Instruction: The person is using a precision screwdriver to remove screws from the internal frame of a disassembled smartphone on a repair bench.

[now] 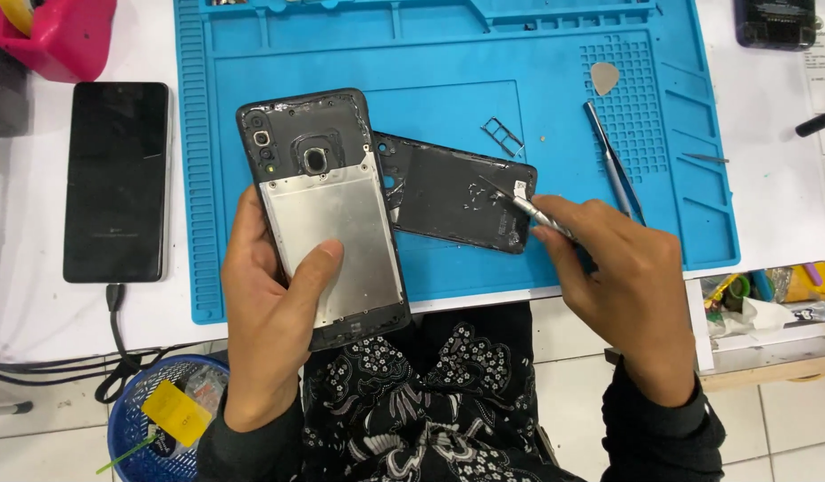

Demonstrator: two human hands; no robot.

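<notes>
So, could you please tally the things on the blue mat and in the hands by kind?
Opened phone, in the left hand: 1
Removed back cover: 1
Tweezers: 2, on the mat and in the right hand
SIM tray: 1
Grey pick: 1
Total: 6

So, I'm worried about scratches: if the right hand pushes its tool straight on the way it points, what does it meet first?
Probably the back cover: the right hand aims the tool up-left, its tip already over it. Depth is unclear.
</notes>
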